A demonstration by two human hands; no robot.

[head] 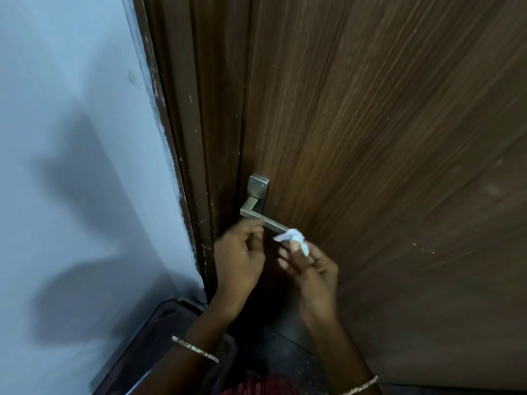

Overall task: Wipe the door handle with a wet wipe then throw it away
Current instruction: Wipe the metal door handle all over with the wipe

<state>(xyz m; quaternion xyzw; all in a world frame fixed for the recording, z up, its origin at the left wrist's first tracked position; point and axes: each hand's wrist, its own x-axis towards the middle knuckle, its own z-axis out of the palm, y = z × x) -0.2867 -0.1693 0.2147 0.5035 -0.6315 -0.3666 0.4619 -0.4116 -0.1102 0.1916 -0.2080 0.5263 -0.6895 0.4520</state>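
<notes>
Gold-toned bangles (196,350) ring both wrists, nearest the camera. The right hand (312,276) pinches a crumpled white wet wipe (292,240) at its fingertips, against the free end of the door handle (272,224). The left hand (239,259) sits just below the lever with its fingers curled; whether it grips the bar is unclear. The brushed-metal lever runs from its pivot at left to its tip at right. Behind it are a brown wood-grain door (370,138), a darker frame (182,138) and, at left, a pale blue wall (71,81).
</notes>
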